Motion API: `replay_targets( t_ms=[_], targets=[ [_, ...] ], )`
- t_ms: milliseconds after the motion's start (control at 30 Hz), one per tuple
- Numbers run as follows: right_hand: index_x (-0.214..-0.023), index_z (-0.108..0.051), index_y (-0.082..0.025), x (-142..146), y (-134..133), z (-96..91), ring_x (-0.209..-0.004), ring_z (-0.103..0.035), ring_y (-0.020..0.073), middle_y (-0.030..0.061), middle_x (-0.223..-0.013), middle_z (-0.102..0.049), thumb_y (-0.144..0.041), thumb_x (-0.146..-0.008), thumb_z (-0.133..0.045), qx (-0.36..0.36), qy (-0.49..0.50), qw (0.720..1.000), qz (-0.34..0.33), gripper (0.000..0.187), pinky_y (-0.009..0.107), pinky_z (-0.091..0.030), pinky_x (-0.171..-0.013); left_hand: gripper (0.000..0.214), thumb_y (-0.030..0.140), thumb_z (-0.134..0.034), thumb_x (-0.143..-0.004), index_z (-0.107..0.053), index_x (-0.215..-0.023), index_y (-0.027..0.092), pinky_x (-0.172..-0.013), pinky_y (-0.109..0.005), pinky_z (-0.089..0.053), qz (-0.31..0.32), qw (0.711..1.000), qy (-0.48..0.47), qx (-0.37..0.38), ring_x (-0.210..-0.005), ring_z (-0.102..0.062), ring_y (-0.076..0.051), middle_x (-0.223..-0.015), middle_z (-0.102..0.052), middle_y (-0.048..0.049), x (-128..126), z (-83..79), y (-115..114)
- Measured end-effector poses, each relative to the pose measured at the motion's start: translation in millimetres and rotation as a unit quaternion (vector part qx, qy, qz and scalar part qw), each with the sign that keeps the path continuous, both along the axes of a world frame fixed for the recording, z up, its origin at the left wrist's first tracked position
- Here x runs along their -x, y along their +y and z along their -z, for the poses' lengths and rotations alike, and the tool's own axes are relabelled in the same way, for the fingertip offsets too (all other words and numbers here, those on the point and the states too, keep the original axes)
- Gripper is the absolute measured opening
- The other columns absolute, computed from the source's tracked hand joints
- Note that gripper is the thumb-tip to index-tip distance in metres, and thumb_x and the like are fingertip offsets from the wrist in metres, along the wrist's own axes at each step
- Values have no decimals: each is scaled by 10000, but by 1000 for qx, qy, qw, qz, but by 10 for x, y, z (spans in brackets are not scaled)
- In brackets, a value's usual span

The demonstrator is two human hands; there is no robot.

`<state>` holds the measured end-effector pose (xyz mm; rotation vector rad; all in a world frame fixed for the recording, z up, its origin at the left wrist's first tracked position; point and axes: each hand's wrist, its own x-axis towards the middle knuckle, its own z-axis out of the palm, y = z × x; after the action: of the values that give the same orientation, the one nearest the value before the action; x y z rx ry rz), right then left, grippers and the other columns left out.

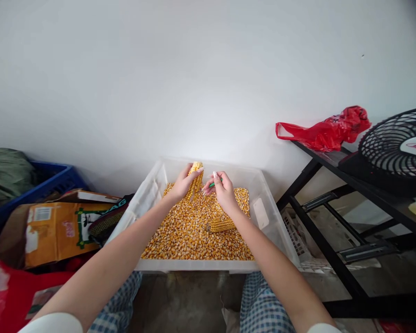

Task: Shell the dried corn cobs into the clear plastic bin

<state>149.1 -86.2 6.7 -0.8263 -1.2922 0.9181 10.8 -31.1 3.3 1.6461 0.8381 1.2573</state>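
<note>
Left hand: I have my left hand (183, 183) shut around a corn cob (196, 180), up over the bin.
Right hand: my right hand (222, 190) pinches a green tool (211, 184), close to the cob.
Bin: the white bin (208, 264) is full of loose corn (190, 226), with a second cob (222, 225) on top.
Shelf: a black shelf (333, 162) holds a red bag (324, 130) and a fan (398, 143).

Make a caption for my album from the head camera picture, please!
Left hand grips a corn cob, right hand holds a green tool, above a plastic tub of loose kernels.
</note>
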Motion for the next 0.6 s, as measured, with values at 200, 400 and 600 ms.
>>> replay_targets(
  t_ms=[200, 400, 600],
  targets=[
    [-873, -471, -204, 39, -56, -5, -579, -593, 89, -11, -697, -614, -428, -890, -392, -76, -35, 994, 72, 238, 229, -514, -569, 335, 476, -508, -788, -533, -924, 170, -680, -255, -403, -3, 1000, -5, 2, -734, -502, -148, -775, -532, -4, -10, -28, -17],
    [-874, -461, -212, 47, -8, 59, -524, -565, 90, -30, -639, -584, -424, -895, -378, -45, -42, 997, 48, 229, 217, -490, -511, 358, 478, -511, -782, -541, -965, 172, -754, -288, -403, 4, 998, 45, -45, -782, -519, -160, -823, -564, -11, -11, -17, -23],
    [-864, -466, -211, 33, -8, 54, -480, -530, 80, -41, -608, -567, -432, -891, -383, -35, -46, 998, 33, 238, 202, -473, -480, 362, 468, -518, -779, -536, -986, 173, -750, -286, -418, 11, 997, 63, -50, -786, -524, -156, -833, -568, -8, -15, -3, -35]
  ],
)
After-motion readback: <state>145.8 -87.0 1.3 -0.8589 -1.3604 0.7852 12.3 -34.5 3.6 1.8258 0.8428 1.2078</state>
